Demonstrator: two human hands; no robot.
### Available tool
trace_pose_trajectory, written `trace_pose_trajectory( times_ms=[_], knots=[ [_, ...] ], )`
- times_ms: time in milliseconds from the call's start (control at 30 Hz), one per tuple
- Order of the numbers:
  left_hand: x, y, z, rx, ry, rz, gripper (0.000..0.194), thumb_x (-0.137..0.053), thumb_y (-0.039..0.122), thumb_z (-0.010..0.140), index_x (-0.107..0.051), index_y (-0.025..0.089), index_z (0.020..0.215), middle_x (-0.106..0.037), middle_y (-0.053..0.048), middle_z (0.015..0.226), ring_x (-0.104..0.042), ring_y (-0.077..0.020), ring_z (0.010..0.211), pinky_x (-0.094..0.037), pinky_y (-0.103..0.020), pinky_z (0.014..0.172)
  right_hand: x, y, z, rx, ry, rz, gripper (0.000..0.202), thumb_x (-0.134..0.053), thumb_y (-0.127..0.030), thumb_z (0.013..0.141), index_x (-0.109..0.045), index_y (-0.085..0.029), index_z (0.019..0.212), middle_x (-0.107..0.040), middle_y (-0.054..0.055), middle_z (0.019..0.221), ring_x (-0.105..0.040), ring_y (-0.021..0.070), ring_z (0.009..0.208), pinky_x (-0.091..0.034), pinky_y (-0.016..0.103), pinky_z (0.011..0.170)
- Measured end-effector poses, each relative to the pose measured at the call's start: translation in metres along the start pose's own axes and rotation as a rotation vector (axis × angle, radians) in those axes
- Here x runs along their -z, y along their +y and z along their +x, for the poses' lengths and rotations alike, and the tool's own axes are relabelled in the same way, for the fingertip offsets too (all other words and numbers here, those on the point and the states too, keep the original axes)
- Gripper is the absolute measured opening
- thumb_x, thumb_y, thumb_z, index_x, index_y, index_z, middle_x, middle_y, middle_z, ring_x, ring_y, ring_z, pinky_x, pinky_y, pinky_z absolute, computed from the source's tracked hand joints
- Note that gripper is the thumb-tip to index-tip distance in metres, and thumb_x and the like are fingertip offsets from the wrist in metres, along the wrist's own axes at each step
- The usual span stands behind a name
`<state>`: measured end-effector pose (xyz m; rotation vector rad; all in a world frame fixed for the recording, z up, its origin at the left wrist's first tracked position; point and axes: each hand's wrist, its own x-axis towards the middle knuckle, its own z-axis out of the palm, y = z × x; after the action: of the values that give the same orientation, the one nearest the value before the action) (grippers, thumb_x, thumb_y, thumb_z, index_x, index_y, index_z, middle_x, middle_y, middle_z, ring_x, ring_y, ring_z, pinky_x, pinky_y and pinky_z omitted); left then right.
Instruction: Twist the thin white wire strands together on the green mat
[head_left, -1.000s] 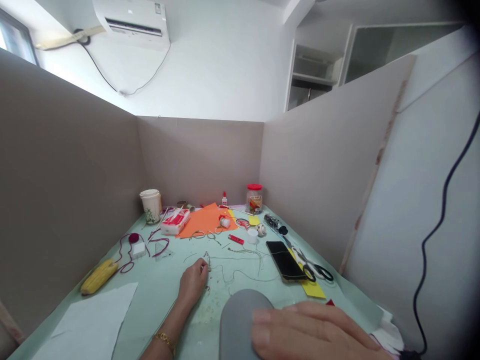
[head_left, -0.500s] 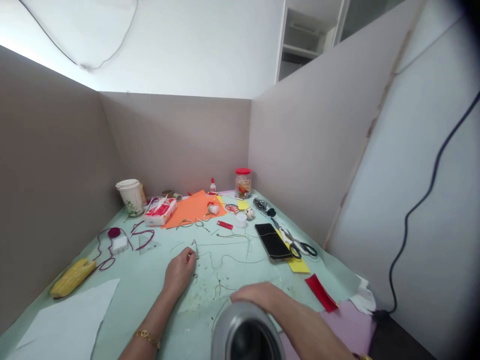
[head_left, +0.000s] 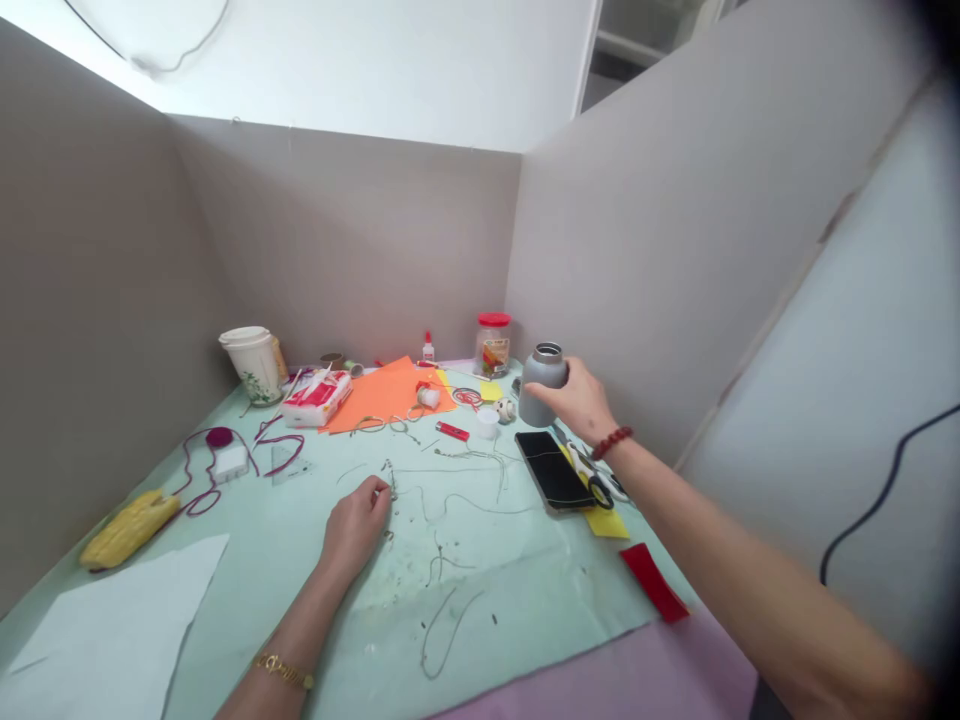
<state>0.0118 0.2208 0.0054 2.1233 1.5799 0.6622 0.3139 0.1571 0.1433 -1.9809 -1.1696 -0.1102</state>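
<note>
Head view: what are the hands doing?

The right hand (head_left: 583, 400), right of centre, grips a smooth grey bottle (head_left: 541, 373), thumb across the front, other fingers hidden behind. Holding it by the side probably leaves its round, open mouth uncovered and upright. Whether its base touches the crinkled, pale green table cover (head_left: 540, 590), I cannot tell. The left hand (head_left: 358, 522), left of centre, has its fingers curled in at a thin, beaded cord (head_left: 391, 478); I cannot tell whether they pinch it or merely steady it

What lies around them?

Below the bottle, a flat, glossy black phone (head_left: 551, 468) with a strand across its screen, perhaps weighting nothing. Farther out: orange paper (head_left: 386, 390) at upper centre, a clear jar (head_left: 493, 352) with a red lid, and a bumpy yellow cob (head_left: 131, 530) at lower left
</note>
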Motion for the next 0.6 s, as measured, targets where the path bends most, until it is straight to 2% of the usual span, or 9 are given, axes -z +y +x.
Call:
trace_pose_trajectory(
  times_ms=[100, 267, 433, 600],
  knots=[
    [0.0, 0.0, 0.0, 0.006, -0.006, -0.012, 0.02, -0.038, 0.034, 0.081, -0.054, 0.023, 0.077, -0.053, 0.003, 0.056, -0.047, -0.0126, 0.057, -0.026, -0.021, 0.055, -0.029, 0.017, 0.026, -0.077, 0.015, -0.095, 0.049, -0.059, -0.049, 0.061, -0.05, -0.016, 0.097, -0.061, 0.01, 0.094, -0.056, 0.0234, 0.085, -0.041, 0.03, 0.067],
    [0.0, 0.001, 0.0, 0.016, -0.011, -0.014, 0.021, -0.038, 0.034, 0.082, -0.054, 0.023, 0.077, -0.051, 0.004, 0.053, -0.046, -0.0126, 0.055, -0.026, -0.021, 0.054, -0.066, 0.038, 0.039, -0.134, -0.02, -0.195, 0.05, -0.058, -0.051, 0.062, -0.049, -0.016, 0.096, -0.06, 0.012, 0.096, -0.058, 0.0247, 0.086, -0.041, 0.03, 0.066],
    [-0.001, 0.0, 0.001, 0.023, -0.013, -0.003, 0.021, -0.038, 0.033, 0.083, -0.055, 0.022, 0.077, -0.05, 0.003, 0.052, -0.046, -0.0128, 0.054, -0.026, -0.022, 0.054, -0.093, 0.049, 0.048, -0.173, -0.03, -0.221, 0.053, -0.058, -0.051, 0.062, -0.049, -0.014, 0.1, -0.06, 0.014, 0.099, -0.058, 0.0256, 0.09, -0.042, 0.031, 0.069],
    [-0.001, 0.001, 0.002, 0.031, -0.022, -0.004, 0.021, -0.036, 0.033, 0.083, -0.054, 0.022, 0.078, -0.05, 0.003, 0.052, -0.044, -0.0122, 0.052, -0.025, -0.021, 0.053, -0.111, 0.055, 0.061, -0.201, -0.011, -0.183, 0.055, -0.057, -0.05, 0.063, -0.049, -0.013, 0.102, -0.059, 0.016, 0.102, -0.058, 0.026, 0.091, -0.042, 0.03, 0.069]
  ],
)
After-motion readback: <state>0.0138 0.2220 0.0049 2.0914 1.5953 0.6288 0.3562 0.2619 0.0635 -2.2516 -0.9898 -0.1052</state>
